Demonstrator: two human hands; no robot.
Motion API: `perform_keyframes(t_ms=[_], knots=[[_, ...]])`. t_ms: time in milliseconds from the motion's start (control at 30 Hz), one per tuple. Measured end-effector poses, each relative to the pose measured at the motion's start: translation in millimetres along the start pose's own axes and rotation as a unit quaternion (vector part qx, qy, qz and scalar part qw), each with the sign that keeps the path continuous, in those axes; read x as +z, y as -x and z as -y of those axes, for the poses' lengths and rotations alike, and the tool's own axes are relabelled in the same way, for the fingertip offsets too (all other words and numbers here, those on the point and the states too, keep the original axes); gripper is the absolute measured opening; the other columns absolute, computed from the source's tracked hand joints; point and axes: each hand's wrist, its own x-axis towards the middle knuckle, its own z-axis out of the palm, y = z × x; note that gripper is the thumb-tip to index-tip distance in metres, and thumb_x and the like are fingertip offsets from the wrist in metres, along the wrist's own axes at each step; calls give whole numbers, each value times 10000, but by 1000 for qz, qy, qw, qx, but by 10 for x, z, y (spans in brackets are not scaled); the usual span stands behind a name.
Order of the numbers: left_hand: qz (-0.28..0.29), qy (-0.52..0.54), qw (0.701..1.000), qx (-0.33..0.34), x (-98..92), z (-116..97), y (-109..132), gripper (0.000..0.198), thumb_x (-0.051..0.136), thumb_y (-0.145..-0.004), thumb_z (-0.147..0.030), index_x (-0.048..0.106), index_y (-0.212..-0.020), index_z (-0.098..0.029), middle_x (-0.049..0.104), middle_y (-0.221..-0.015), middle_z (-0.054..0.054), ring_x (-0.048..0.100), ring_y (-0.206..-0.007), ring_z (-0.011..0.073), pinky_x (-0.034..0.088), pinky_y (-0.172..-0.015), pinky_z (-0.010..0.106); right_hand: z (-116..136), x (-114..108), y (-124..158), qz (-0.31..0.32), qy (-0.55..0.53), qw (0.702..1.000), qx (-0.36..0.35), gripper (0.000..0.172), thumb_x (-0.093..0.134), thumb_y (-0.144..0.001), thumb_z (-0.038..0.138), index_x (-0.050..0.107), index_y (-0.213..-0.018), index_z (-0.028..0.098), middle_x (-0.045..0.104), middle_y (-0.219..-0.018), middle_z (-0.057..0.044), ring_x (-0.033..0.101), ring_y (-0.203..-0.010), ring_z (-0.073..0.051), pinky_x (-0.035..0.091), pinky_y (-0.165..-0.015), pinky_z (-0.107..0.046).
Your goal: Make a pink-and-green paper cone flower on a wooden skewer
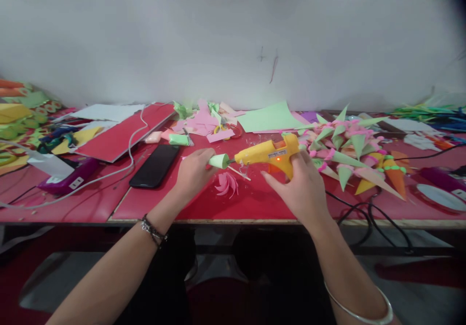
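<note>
My right hand [300, 184] is closed round the handle of a yellow glue gun [267, 153] held level over the red table [255, 203], its orange light lit. The nozzle points left and touches a small green paper cone [219, 161]. My left hand [192, 172] pinches that cone at its left end. Just below the cone, a pink paper flower piece [226, 184] lies on the table.
A pile of green and pink paper cones [349, 152] lies to the right, with orange ones beside it. A black phone [155, 165] lies left of my hand. Paper scraps, scissors [227, 129], red sheets [124, 133] and cables [364, 213] are spread about. A white wall stands behind.
</note>
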Motion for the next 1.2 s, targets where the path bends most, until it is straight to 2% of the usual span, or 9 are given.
perform_keyframes(t_ms=[300, 500, 800, 867, 1000, 1200], knots=[[62, -61, 995, -47, -60, -65, 3, 173, 483, -768, -313, 511, -664, -178, 527, -567, 2, 437, -495, 126, 172, -466, 237, -28, 11, 8, 14, 26, 999, -21, 258, 498, -733, 287, 490, -962, 169, 529, -927, -94, 546, -684, -196, 373, -450, -260], [78, -63, 994, -53, -70, -82, 0, 186, 492, -765, -323, 536, -673, -167, 574, -595, 8, 471, -506, 121, 203, -465, 229, -13, -18, 6, 42, 60, 997, -17, 285, 446, -752, 216, 460, -1029, 153, 529, -969, -105, 551, -642, -195, 301, -403, -255], [75, -15, 995, -61, -47, -85, -2, 173, 526, -746, -305, 527, -650, -161, 556, -569, -3, 460, -493, 107, 221, -458, 217, 4, -7, 6, 38, 51, 998, -11, 264, 421, -772, 206, 453, -1026, 141, 525, -990, -123, 563, -671, -212, 334, -412, -271], [75, -9, 995, -60, -46, -88, -3, 163, 514, -752, -287, 517, -649, -161, 543, -555, -5, 455, -489, 107, 222, -456, 215, 11, -6, 4, 27, 44, 999, -5, 278, 465, -767, 256, 458, -1021, 143, 526, -962, -117, 566, -702, -221, 358, -421, -269], [78, -7, 996, -48, -43, -90, -5, 125, 503, -756, -254, 509, -670, -163, 553, -587, -2, 470, -516, 111, 236, -470, 216, 18, -6, 5, 9, 40, 999, -3, 416, 562, -718, 386, 453, -1046, 157, 519, -985, -123, 569, -752, -239, 394, -439, -276], [80, -18, 995, -59, -42, -77, -3, 152, 491, -767, -277, 518, -669, -164, 549, -569, -3, 453, -489, 108, 225, -457, 218, 17, -6, 13, 28, 49, 998, -5, 356, 542, -732, 328, 457, -1026, 148, 513, -981, -117, 563, -695, -207, 382, -424, -260]])
